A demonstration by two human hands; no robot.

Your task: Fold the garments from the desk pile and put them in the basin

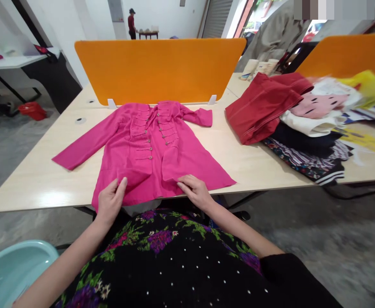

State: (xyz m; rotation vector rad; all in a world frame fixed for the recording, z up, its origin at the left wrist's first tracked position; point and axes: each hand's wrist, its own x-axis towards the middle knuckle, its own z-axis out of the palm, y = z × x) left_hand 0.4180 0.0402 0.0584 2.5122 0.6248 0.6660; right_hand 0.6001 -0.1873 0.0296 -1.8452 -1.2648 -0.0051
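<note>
A bright pink long-sleeved shirt (pixel 187 154) lies spread over the near part of the table, its collar end toward the orange panel. Its front hangs apart, with buttons along both edges. One sleeve stretches out to the left; the other is bent at the upper right. My left hand (pixel 110 199) pinches the lower front flap on the left side of the shirt. With thumb and fingers together, my right hand (pixel 194 191) grips the lower front flap on the other side. Both flaps are slightly lifted near the hem.
An orange divider (pixel 162 70) stands along the back of the wooden table (pixel 68 184). Folded clothes, topped by a red garment (pixel 264 107), are piled at right. Paper cups (pixel 250 68) stand behind them. A light-blue basin (pixel 20 269) is at lower left. A person (pixel 131 23) stands far back.
</note>
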